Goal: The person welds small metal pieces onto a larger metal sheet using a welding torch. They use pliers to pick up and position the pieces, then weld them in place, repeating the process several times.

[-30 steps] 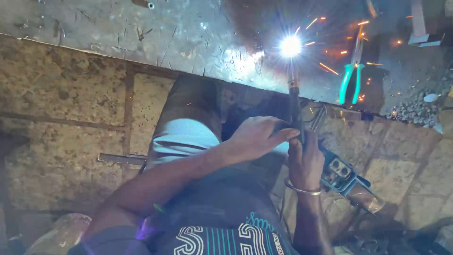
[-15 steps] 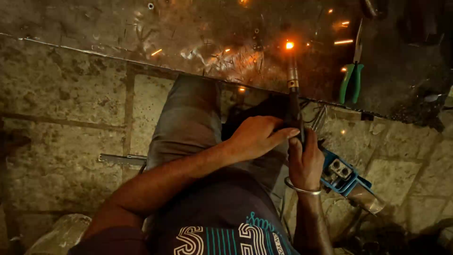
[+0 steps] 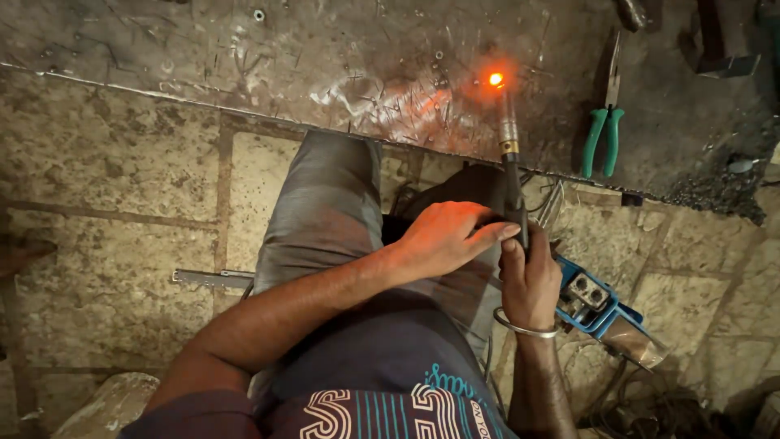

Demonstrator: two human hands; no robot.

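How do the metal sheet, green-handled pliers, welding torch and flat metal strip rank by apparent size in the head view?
1. Metal sheet, far the largest.
2. Welding torch, held in the right hand.
3. Green-handled pliers and flat metal strip: they look alike, and the strip is partly hidden by the leg, so unranked.

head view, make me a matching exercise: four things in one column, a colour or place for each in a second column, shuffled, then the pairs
Things:
1. pliers
2. welding torch
3. bangle
4. metal strip

Colour or place:
A. on the right wrist
B. green handles, lying on the steel sheet
C. flat on the stone floor, left of the leg
D. gripped by the right hand, tip glowing orange

Pairs: 1-B, 2-D, 3-A, 4-C
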